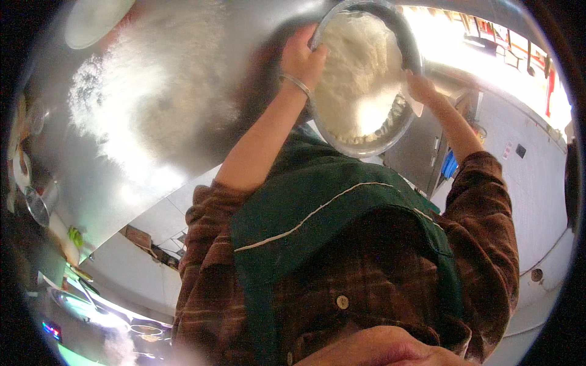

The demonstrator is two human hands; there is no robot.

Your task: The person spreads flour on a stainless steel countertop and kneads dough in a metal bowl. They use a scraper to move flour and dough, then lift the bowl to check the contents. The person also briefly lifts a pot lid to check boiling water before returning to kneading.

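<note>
A round metal bowl [361,150] is tipped towards me at the counter's edge, a large mass of pale, wet-looking dough [357,68] filling most of it. My left hand [303,57], with a bangle on its wrist, grips the bowl's left rim, thumb on the inner side. At the opposite rim, my right hand [420,88] holds a pale flat tool [415,107], apparently a dough scraper; its far part is hidden or blurred. Flour [132,105] lies thickly spread over the steel counter [78,169] to the left of the bowl.
A pale round dish or lid [96,23] rests at the counter's far left. Glass-like vessels [36,206] and a green item [74,235] line its left side. Steam [120,347] rises lower left. A cabinet door [414,155] stands beyond the bowl, near a white wall [526,183].
</note>
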